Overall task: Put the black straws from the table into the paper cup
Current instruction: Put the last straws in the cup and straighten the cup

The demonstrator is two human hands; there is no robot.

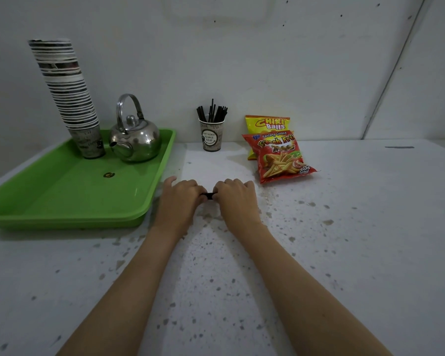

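Note:
A printed paper cup (pixel 211 137) stands upright at the back of the table against the wall, with several black straws (pixel 212 112) sticking out of its top. In front of it, my left hand (pixel 181 197) and my right hand (pixel 235 197) rest knuckles-up on the table, close together. Both are closed over a bundle of black straws (pixel 209 195) lying flat; only a short dark stretch shows between the hands, the rest is hidden under the fingers.
A green tray (pixel 70 204) lies at the left, carrying a tall stack of paper cups (pixel 70 98) and a steel kettle (pixel 135 138). Two snack bags, one red (pixel 280 156) and one yellow (pixel 266 124), lie right of the cup. The white table (pixel 344 240) is speckled.

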